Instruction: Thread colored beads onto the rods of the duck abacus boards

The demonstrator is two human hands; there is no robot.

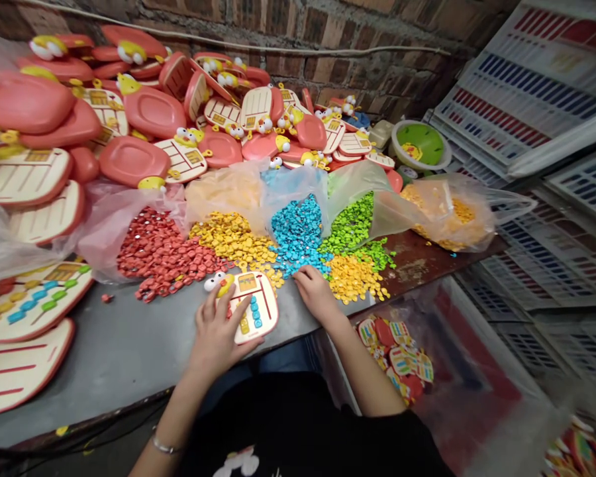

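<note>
My left hand point(221, 324) grips a cream toy board point(267, 295) with a red rim and a yellow, goggle-eyed duck head, fingers over its left side and thumb along the lower edge. Blue pieces and a few yellow ones sit in its slots; red ones show partly beneath my fingers. To its right, my right hand point(318, 295) has its fingertips pinched together at the near edge of a heap of small blue pieces point(298, 228). Whatever lies between those fingertips is too small to make out. A heap of yellow-orange pieces point(355, 275) lies just right of that hand.
Red pieces point(163, 255), yellow pieces point(231, 238) and green pieces point(350, 222) spill from plastic bags across the grey tabletop point(144, 344). Blank toy boards point(218, 146) are piled behind. Filled boards point(34, 298) lie left; a bin below right holds more boards point(397, 351). Crates point(526, 86) stand right.
</note>
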